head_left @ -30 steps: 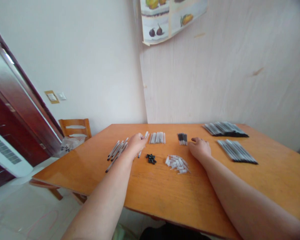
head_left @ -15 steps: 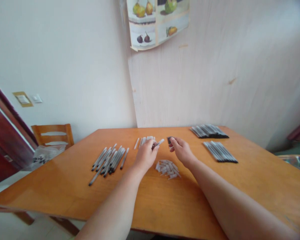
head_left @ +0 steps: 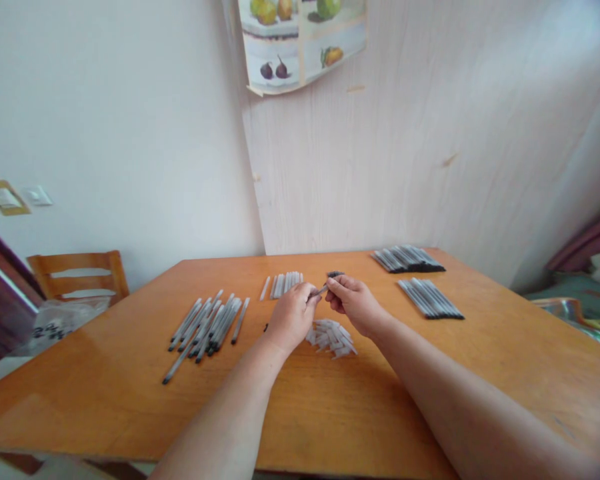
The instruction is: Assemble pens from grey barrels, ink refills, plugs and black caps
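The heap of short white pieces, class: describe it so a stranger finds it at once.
On the wooden table, find the right hand. Below it in the picture, slightly left, lies the heap of short white pieces, jumbled, unlike the longer white tubes lined up beyond.

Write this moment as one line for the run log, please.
left hand: holds tube; right hand: at tube's other end, grip unclear; white pieces: piled on table; loose tubes: left side
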Demonstrator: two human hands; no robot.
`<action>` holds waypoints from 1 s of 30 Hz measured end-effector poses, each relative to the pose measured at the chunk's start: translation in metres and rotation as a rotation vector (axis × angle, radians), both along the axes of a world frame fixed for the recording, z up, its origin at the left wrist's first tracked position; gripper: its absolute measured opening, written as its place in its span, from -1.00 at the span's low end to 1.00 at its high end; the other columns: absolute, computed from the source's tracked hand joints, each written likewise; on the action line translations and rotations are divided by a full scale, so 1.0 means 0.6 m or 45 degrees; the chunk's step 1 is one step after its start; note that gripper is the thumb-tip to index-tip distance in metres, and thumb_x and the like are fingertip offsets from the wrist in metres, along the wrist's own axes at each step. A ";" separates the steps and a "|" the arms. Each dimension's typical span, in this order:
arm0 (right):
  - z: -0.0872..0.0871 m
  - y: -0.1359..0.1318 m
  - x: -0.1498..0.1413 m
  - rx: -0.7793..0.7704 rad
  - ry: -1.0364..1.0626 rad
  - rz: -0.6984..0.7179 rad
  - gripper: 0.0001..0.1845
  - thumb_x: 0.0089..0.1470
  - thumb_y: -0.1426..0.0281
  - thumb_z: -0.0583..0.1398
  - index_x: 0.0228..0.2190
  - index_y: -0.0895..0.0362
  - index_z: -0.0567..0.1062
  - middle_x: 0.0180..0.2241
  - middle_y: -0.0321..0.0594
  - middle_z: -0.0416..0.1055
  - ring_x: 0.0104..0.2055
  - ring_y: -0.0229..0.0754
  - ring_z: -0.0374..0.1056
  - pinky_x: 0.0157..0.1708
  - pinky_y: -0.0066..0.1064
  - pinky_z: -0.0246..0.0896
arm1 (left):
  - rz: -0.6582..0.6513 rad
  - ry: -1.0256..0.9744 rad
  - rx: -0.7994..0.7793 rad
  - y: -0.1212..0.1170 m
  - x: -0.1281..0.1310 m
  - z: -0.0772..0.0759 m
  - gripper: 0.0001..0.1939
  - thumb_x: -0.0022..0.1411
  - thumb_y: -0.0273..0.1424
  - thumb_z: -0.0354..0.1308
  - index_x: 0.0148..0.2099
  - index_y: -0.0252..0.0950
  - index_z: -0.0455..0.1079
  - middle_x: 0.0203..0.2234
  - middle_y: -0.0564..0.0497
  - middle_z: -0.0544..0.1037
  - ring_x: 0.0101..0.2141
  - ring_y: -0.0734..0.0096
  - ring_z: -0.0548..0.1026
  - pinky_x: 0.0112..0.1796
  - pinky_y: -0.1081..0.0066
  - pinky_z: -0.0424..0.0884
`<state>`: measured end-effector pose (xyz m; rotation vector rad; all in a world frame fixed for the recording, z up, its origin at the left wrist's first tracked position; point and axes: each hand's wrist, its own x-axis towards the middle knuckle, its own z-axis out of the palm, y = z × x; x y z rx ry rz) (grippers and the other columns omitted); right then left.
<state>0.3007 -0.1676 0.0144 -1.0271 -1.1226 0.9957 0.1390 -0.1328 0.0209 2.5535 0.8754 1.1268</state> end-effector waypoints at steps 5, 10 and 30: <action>0.003 -0.001 0.007 -0.016 0.030 0.056 -0.61 0.01 0.05 0.23 -0.45 0.14 0.37 -0.57 -0.33 0.36 -0.61 -0.39 0.16 -0.61 -0.51 -0.03 | -0.009 -0.015 -0.094 -0.003 0.002 0.005 -0.90 0.29 -0.39 0.04 -0.24 -0.23 0.38 -0.33 -0.02 0.52 -0.27 0.34 0.45 -0.25 0.37 0.31; 0.009 -0.007 0.008 -0.024 0.022 0.070 -0.61 0.00 0.06 0.24 -0.45 0.15 0.37 -0.55 -0.33 0.36 -0.61 -0.40 0.16 -0.61 -0.51 -0.04 | -0.067 -0.072 -0.282 -0.004 0.001 0.009 -0.85 0.28 -0.34 0.04 -0.27 -0.24 0.41 -0.40 0.01 0.51 -0.34 0.36 0.43 -0.31 0.40 0.27; 0.016 0.001 0.083 -0.069 -0.028 -0.169 -0.77 -0.08 0.25 0.22 -0.43 0.17 0.43 -0.52 -0.21 0.41 -0.58 -0.35 0.19 -0.65 -0.51 -0.08 | -0.223 -0.633 -1.337 0.001 -0.026 0.013 -0.75 0.18 -0.23 0.17 -0.26 -0.35 0.38 -0.49 0.00 0.46 -0.59 0.61 0.30 -0.58 0.55 0.10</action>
